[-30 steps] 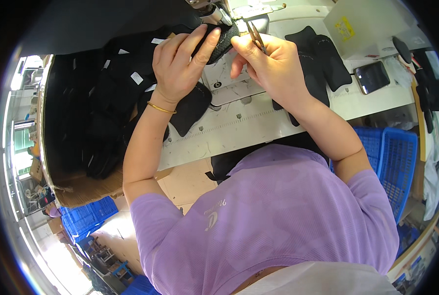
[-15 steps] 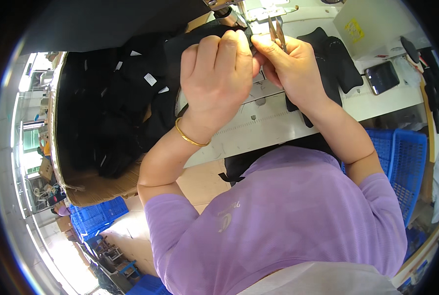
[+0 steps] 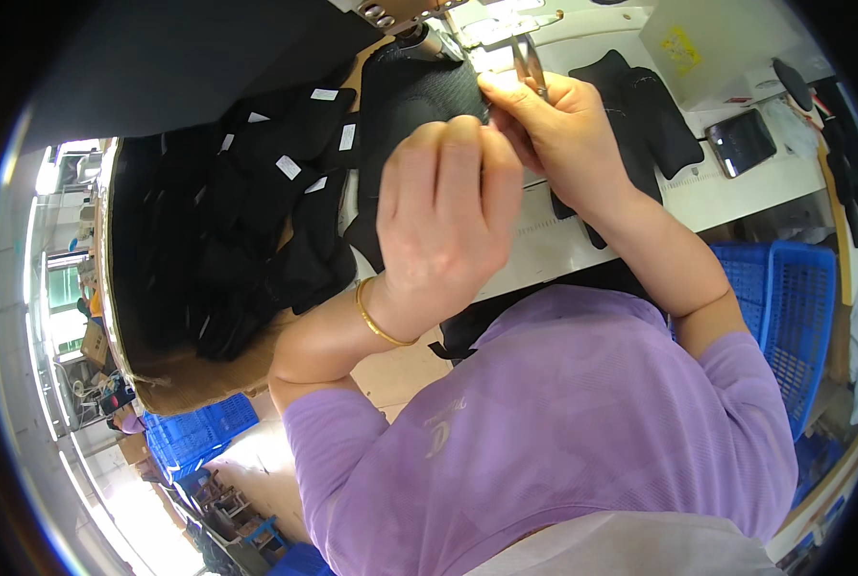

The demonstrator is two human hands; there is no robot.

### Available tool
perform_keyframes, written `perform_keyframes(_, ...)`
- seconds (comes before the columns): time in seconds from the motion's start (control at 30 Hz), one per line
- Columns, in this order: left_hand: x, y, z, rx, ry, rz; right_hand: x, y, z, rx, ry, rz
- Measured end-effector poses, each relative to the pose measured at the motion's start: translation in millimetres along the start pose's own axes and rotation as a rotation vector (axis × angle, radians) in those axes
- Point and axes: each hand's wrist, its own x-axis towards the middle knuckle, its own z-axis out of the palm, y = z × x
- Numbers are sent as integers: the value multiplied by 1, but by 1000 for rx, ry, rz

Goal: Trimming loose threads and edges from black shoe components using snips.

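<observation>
Upper centre of the frame: the left hand (image 3: 445, 216) lies curled, fingers together, over a black fabric piece (image 3: 419, 96) that runs lengthwise from the sewing machine head (image 3: 419, 14) at the top edge down toward the person. The right hand (image 3: 563, 130), just right of it and nearer the machine, has its fingers clamped on small metal scissors (image 3: 528, 60) pointing up-frame, while pinching the piece's upper right edge. Further black pieces are heaped at the left (image 3: 256, 221), and one lies on the white worktop (image 3: 755, 187) at the right.
</observation>
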Motion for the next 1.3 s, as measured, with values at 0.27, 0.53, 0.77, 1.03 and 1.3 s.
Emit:
perform_keyframes(0.27,7,-2,20,-117,70,-13,-1,-2,-3,33,6,5)
perform_keyframes(0.53,9,-13,38,-131,97,-56,0,-3,-3,21,-33,-26)
perform_keyframes(0.77,2,-14,37,-145,105,-50,1,-2,-3,-9,-31,-29)
perform_keyframes(1.03,-5,-17,29,-56,53,-162,-5,7,-11,-31,-81,-42)
perform_keyframes(1.3,-23,-49,23,-595,-253,-417,-23,-9,-23,-267,-262,9)
